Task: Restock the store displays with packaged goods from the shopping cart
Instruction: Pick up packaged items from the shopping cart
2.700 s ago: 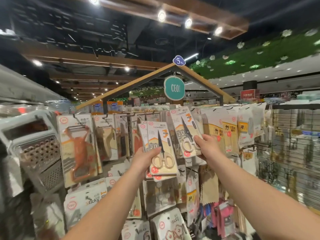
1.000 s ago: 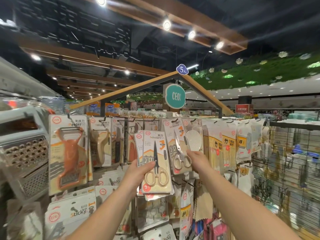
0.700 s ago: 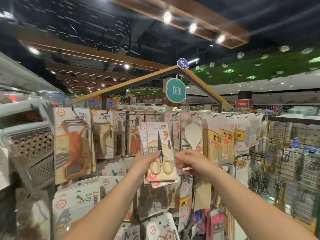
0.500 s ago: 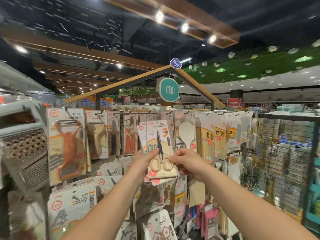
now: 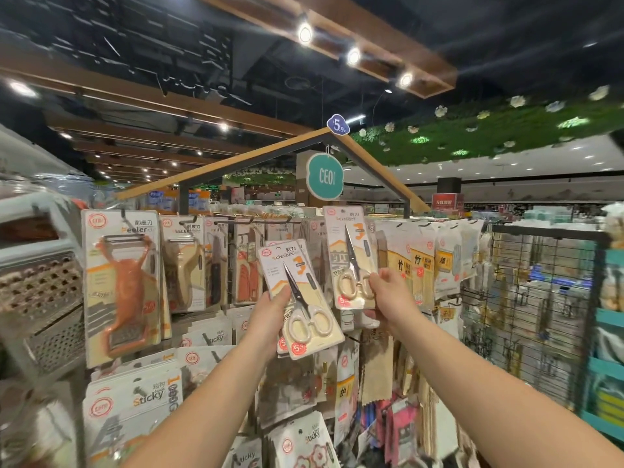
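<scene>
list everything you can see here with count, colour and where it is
scissors pack: one, cream card, cream handles, raised toward the top row, in the right hand
scissors packs: a small stack, exact count unclear, cream, tilted, in the left hand
orange peeler pack: one in front, left of rack
beige peeler pack: one in front, right of the orange one
grater: one, steel, far left
CEO sign: one, teal, under the roof peak
price tag: one, blue, on the peak
wire rack: one, black, far right
left hand: grips the stack
right hand: pinches the single pack

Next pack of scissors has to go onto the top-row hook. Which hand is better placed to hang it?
Probably the right hand: its scissors pack is upright, raised near the top rail. The left hand holds its tilted stack lower.
</scene>
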`<state>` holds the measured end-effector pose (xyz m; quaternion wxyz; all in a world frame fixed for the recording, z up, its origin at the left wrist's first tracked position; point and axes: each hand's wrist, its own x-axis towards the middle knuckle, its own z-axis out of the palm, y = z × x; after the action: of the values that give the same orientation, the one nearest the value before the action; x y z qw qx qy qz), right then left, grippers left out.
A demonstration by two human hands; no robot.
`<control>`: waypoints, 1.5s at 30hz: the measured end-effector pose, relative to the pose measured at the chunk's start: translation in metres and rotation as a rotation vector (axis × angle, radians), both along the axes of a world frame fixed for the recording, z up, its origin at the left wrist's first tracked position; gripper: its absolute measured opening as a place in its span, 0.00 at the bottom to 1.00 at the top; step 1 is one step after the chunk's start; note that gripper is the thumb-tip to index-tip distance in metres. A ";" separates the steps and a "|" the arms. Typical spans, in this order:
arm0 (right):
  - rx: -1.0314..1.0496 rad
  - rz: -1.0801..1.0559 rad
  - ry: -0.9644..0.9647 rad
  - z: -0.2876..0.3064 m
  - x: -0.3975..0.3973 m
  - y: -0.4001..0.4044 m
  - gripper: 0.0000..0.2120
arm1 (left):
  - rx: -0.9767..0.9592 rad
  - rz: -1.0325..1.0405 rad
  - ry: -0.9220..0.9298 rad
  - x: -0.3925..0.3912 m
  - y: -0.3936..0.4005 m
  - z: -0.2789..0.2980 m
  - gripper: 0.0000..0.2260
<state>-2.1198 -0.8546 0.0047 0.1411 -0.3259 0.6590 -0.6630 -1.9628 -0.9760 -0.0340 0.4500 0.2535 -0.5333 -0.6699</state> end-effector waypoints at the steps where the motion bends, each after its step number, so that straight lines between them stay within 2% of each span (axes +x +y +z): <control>1: 0.006 -0.009 0.008 0.001 -0.002 -0.002 0.13 | 0.001 0.006 0.002 0.001 -0.002 0.000 0.08; 5: 0.065 -0.020 0.029 0.005 -0.005 -0.010 0.15 | -0.019 0.017 0.011 0.005 -0.005 0.001 0.06; 15: 0.125 -0.002 -0.014 0.005 -0.006 -0.022 0.15 | -0.060 0.053 -0.054 0.015 -0.021 -0.002 0.14; 18: 0.259 0.123 -0.031 0.001 0.001 -0.016 0.21 | -0.054 0.041 -0.054 0.016 -0.018 -0.002 0.12; 21: 0.419 0.176 0.087 -0.009 0.004 -0.008 0.26 | -0.053 0.026 -0.034 0.014 -0.014 -0.003 0.07; 25: 0.349 0.331 0.054 -0.018 0.005 -0.004 0.20 | -0.017 0.015 -0.001 0.010 -0.009 -0.004 0.13; 29: 0.365 0.460 0.176 -0.015 0.019 -0.001 0.11 | -0.026 -0.029 0.019 0.003 -0.001 -0.005 0.15; 33: 0.383 0.422 0.147 -0.017 0.025 -0.001 0.13 | -0.045 -0.062 0.038 -0.003 0.011 -0.002 0.14; 35: 0.329 0.411 0.082 -0.019 0.024 0.003 0.11 | -0.041 -0.065 0.056 -0.005 0.015 -0.002 0.12; 38: 0.218 0.382 -0.003 -0.022 0.021 0.008 0.16 | -0.041 -0.044 0.045 -0.005 0.022 -0.001 0.11; 40: 0.214 0.377 -0.008 -0.024 0.021 0.010 0.16 | -0.052 -0.029 0.023 -0.005 0.022 -0.001 0.13; 42: 0.202 0.364 -0.022 -0.026 0.021 0.011 0.14 | -0.074 -0.010 0.005 -0.005 0.025 0.002 0.12; 45: 0.171 0.217 0.005 -0.024 0.015 0.006 0.07 | -0.090 -0.019 -0.032 -0.002 0.027 0.007 0.11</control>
<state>-2.1047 -0.8486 -0.0191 0.2375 -0.3840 0.6743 -0.5844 -1.9652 -0.9487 -0.0273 0.4460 0.2387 -0.5724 -0.6453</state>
